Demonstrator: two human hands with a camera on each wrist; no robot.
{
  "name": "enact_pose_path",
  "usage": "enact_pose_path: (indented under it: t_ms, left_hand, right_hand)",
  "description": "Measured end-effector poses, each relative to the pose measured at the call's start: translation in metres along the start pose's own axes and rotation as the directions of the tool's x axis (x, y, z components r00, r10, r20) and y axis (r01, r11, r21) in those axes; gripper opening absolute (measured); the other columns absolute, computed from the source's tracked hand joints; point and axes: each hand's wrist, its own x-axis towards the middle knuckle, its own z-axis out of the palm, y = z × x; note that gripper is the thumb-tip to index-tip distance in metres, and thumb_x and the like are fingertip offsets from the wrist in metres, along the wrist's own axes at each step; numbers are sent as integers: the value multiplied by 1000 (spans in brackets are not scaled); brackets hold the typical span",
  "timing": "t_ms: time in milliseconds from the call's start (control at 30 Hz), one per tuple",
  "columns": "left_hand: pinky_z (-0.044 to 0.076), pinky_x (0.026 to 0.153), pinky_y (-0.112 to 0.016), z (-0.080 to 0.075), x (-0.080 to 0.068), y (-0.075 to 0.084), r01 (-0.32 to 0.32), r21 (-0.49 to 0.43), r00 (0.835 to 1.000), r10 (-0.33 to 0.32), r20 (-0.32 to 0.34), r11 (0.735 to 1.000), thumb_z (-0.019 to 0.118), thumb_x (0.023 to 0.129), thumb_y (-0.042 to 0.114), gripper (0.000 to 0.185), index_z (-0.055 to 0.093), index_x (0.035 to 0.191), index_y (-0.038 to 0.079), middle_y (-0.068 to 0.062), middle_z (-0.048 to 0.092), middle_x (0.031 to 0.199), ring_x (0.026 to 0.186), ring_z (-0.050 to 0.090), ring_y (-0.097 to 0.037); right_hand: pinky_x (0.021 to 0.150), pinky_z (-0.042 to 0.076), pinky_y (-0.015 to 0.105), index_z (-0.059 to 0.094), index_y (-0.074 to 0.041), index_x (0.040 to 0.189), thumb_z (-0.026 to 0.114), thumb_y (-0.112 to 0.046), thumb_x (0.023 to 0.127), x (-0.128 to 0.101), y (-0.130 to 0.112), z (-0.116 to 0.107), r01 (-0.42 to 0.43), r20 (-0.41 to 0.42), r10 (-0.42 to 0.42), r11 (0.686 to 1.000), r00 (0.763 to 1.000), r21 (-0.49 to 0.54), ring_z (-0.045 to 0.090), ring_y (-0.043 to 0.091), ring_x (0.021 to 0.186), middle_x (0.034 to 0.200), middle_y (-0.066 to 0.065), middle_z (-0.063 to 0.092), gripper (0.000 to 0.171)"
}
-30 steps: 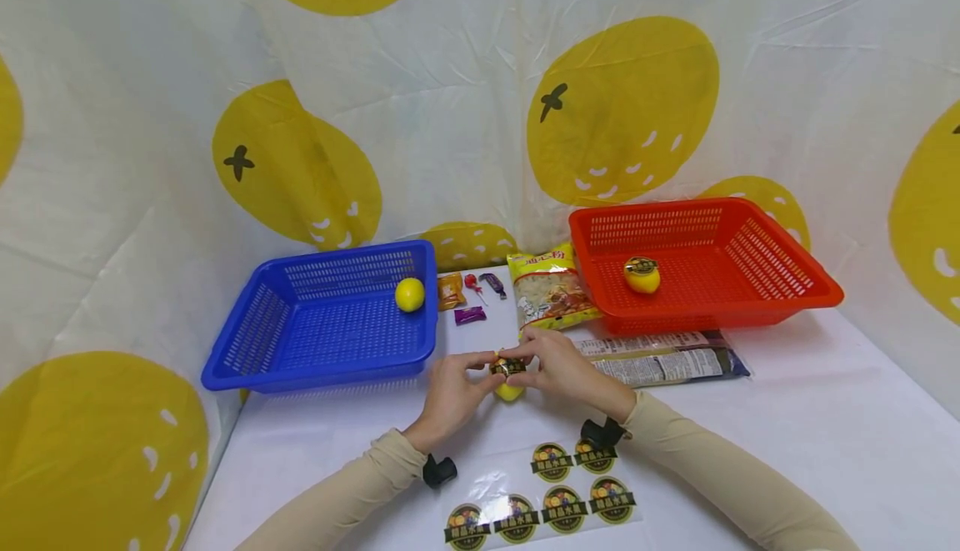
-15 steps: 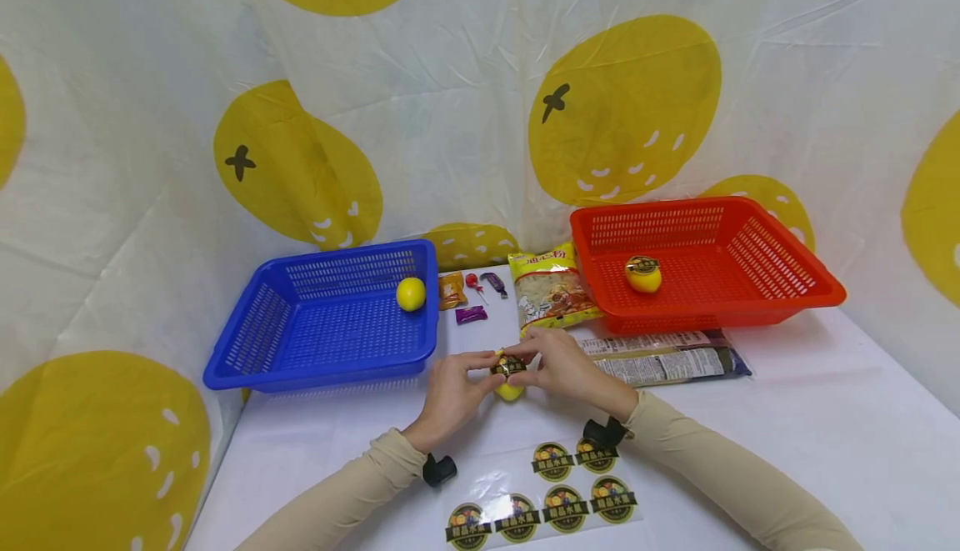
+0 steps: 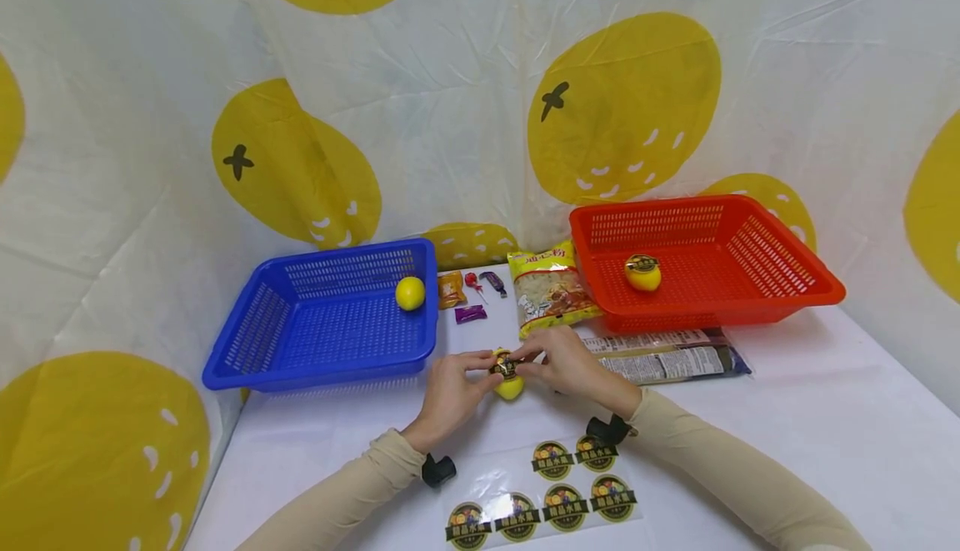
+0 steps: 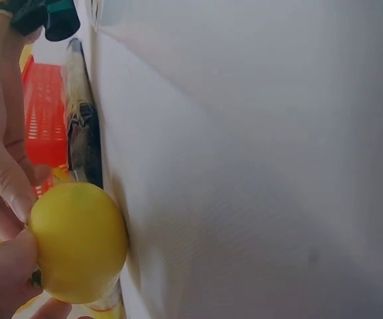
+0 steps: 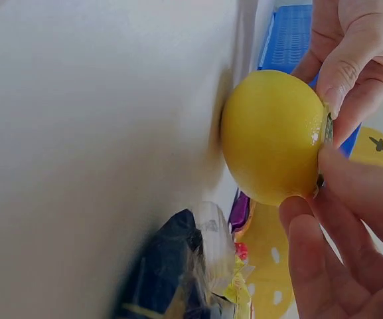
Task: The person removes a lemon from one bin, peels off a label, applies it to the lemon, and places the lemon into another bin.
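My left hand (image 3: pixel 450 391) steadies the lemon (image 3: pixel 509 385) on the table (image 3: pixel 787 426) while my right hand (image 3: pixel 572 365) pinches a sticker (image 3: pixel 506 365) flat onto its top.

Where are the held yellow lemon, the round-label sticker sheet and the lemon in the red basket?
held yellow lemon (image 5: pixel 271 136), right wrist view, middle of its rind.
clear sheet of round black-and-gold stickers (image 3: pixel 564 508), head view, a middle sticker.
labelled yellow lemon in the red plastic basket (image 3: pixel 645 278), head view, rind below its label.

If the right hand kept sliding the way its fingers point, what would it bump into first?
Probably the left hand: the right hand points leftward across the lemon both hold. Beyond that stands the blue basket, though depth is unclear.
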Motion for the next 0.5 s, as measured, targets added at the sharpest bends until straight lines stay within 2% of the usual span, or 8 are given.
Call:
enact_pose_path:
  t_ms: [200, 500]
  left_hand:
    - [55, 101, -46, 0, 0, -1, -26, 6, 1000, 26, -12, 1000, 82, 87, 20, 27, 79, 110, 5, -6, 78, 117, 115, 73, -27]
    - [57, 98, -44, 1, 0, -1, -15, -7, 1000, 15, 4, 1000, 82, 87, 20, 27, 79, 110, 7, -5, 77, 118, 117, 72, -26]
  right_hand:
    - [69, 55, 26, 83, -9, 100, 81, -3, 84, 1, 1, 0, 56, -24, -55, 998, 998, 24, 71, 15, 79, 89, 3, 78, 18]
    - [74, 61, 36, 83, -11, 94, 81, -2, 84, 4, 4, 1, 7, -25, -5, 999, 1000, 44, 72, 15, 81, 87, 2, 78, 13]
